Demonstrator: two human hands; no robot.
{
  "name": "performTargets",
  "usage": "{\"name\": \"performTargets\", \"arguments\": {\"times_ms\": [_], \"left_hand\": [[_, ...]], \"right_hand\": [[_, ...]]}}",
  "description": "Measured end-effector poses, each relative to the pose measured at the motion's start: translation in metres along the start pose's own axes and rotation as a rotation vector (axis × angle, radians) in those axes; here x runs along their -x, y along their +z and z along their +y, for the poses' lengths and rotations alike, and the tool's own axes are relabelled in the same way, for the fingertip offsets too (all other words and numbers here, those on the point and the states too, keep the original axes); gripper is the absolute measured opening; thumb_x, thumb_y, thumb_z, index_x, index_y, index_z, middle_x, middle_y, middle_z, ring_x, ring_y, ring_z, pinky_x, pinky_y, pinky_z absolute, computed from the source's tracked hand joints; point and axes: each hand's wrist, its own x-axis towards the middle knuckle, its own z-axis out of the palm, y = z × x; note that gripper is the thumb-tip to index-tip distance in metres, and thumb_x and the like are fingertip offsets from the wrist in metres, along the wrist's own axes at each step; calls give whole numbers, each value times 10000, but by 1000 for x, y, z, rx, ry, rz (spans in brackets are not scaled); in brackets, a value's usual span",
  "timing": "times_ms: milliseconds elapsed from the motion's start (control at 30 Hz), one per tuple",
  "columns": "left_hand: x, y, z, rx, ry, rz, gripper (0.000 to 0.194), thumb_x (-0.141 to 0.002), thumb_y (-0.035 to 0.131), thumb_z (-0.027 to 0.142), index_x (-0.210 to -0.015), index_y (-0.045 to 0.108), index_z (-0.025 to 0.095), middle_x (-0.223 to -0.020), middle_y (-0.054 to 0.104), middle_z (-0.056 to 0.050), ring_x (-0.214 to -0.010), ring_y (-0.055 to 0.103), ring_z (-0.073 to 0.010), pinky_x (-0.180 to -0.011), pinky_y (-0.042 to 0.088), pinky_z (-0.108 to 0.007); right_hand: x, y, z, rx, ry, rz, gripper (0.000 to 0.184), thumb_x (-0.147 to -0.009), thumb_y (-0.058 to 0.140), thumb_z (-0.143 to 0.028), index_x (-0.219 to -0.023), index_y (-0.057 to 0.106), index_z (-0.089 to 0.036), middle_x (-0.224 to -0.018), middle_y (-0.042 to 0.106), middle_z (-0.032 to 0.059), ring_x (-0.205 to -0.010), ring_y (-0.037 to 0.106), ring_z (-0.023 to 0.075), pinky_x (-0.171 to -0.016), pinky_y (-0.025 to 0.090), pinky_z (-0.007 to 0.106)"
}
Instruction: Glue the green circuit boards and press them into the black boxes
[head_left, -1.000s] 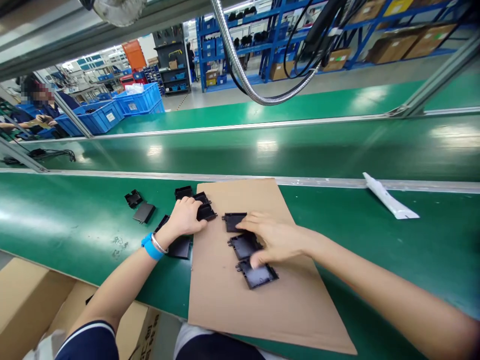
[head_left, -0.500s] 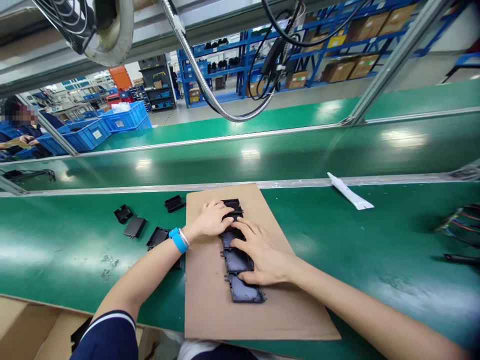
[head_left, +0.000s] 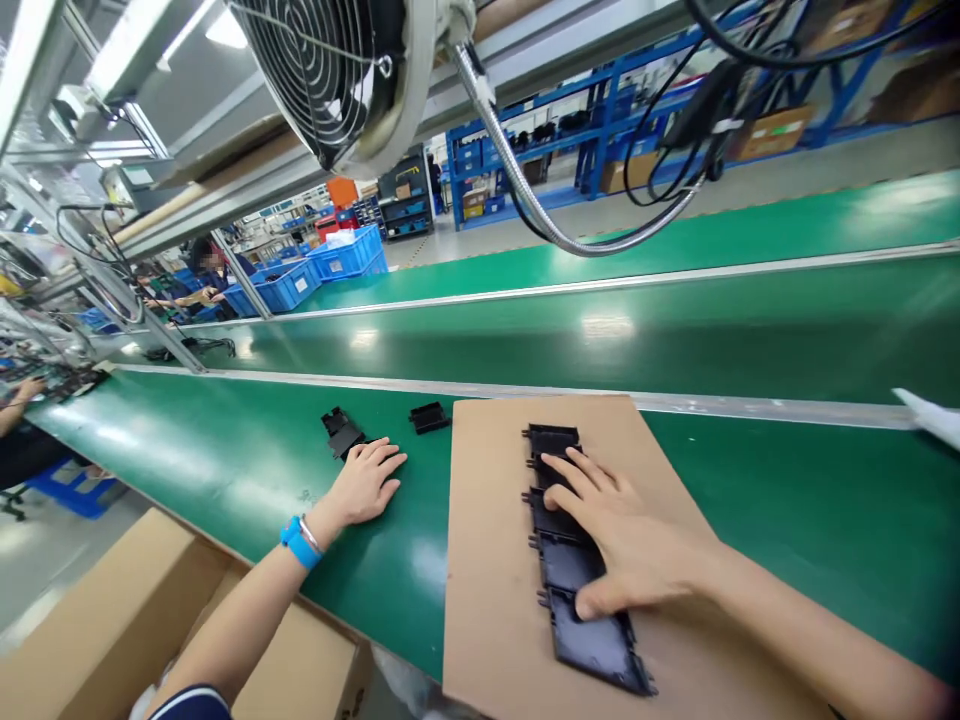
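Observation:
A row of several shallow black plastic housings [head_left: 574, 560] lies end to end on a sheet of brown cardboard [head_left: 491, 560]. My right hand [head_left: 622, 530] rests spread over the row, fingertips on the upper pieces and thumb on the nearest one. Off to the left, my left hand [head_left: 367, 485] is low over the green work surface, fingers stretched and apart. Just beyond its fingers are loose black plastic parts [head_left: 341, 432], partly covered by the hand. Another small black housing [head_left: 430, 417] sits between that hand and the cardboard's far left corner.
A metal rail [head_left: 390, 382] runs along the bench's far side, with a green conveyor [head_left: 480, 335] behind it. Overhead hang a fan [head_left: 322, 70] and a flexible metal conduit [head_left: 540, 215]. Cardboard boxes [head_left: 292, 640] stand below the near edge. A white tube [head_left: 930, 415] lies at far right.
My left hand has left the row of housings and moved left to the loose parts. My right hand stays on the row. The view has turned left.

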Motion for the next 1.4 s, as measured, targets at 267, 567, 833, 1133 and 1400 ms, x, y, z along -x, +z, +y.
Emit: {"name": "performTargets", "arguments": {"times_ms": [267,567,833,1133,1400], "left_hand": [[-90,0,9,-36,-78,109,485,-945,514,419,-1420,496,324,-1509,454,-71,-1423,338,-304,-1129,290,-504],[-91,-14,-26,-64,-359,152,336,-923,446,341,-1085,635,116,-1283,563,-271,-1284,431,-482,-958,362,-700],[-168,8,97,332,158,79,411,-998,428,431,-1294,586,193,-1361,591,-101,-1285,523,-231,-1112,396,-354],[-199,34,124,556,266,124,325,-996,497,376,-1201,642,169,-1235,671,-85,-1194,592,-217,-1076,427,-444],[-209,22,129,600,280,234,493,-904,433,525,-1077,684,138,-1117,719,-158,-1059,661,-319,-991,496,-525]], "right_hand": [[-1,-7,-4,-61,1,1,959,-415,803,-734,-1180,584,-198,-1592,224,202,-1475,-63,515,-1144,58,710],[1,-15,-8,-17,-108,85,830,-409,794,-748,-999,626,-189,-1357,482,160,-1451,59,547,-1133,51,723],[48,-2,-36,26,-47,178,988,-555,823,-628,-1367,517,-155,-1554,259,235,-1451,93,506,-1131,180,685],[38,21,-38,1,-50,384,599,-786,685,-391,-1316,545,-148,-1235,533,177,-1239,370,368,-1027,371,558],[28,-3,-31,264,-78,394,673,-711,687,-703,-1082,649,-143,-1019,634,131,-1013,504,281,-938,433,430]]}}
